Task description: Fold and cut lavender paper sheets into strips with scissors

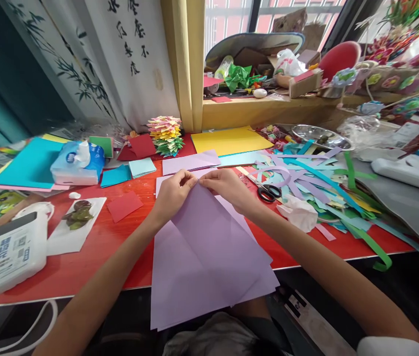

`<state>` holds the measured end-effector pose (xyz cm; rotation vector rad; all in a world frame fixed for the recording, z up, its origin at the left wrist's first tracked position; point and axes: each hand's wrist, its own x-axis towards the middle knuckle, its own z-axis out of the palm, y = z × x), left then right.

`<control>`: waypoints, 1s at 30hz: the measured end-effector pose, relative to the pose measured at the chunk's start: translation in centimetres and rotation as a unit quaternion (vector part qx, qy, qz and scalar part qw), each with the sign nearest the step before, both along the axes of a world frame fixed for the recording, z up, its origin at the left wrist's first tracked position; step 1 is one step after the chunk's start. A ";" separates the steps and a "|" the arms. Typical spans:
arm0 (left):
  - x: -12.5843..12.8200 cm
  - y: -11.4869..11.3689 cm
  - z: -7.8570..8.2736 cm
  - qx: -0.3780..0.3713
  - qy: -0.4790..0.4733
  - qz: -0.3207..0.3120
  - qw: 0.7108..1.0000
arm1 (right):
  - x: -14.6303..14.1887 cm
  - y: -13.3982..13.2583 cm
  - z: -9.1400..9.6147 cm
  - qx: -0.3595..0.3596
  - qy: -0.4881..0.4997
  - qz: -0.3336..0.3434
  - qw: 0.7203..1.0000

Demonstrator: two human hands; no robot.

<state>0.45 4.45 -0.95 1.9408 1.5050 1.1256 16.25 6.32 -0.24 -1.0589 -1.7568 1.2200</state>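
Note:
Both my hands meet at the top corner of a purple paper sheet, pinching it between thumbs and fingers. My left hand is closed on the corner from the left, my right hand from the right, with the fingertips nearly touching. A faint diagonal crease crosses the sheet. Beneath it lie more purple sheets, overhanging the table's front edge. Just beyond my hands are folded purple pieces. Scissors with black handles rest to the right of my right hand.
Paper strips are heaped at the right, beside a crumpled tissue. A tissue pack, red paper square and white device lie left. Behind are yellow paper and a folded-paper stack. A metal bowl sits back right.

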 end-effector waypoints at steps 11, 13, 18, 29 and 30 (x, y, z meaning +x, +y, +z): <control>0.1 -0.2 0.0 0.077 0.012 0.024 0.997 | -0.8 -0.5 -0.7 0.051 -0.028 -0.047 0.997; -0.1 -0.2 0.1 0.096 0.010 0.044 0.994 | -0.5 -0.7 -1.2 0.031 -0.034 -0.056 0.997; -0.6 0.1 0.5 0.129 0.024 0.077 0.988 | 0.9 -1.9 -2.1 0.001 -0.036 -0.065 0.997; -2.8 1.3 1.0 0.189 0.016 0.142 0.972 | 4.8 -4.8 -3.0 -0.097 -0.027 -0.084 0.991; -3.0 1.3 1.1 0.193 0.010 0.148 0.970 | 5.2 -5.1 -3.0 -0.108 -0.012 -0.086 0.990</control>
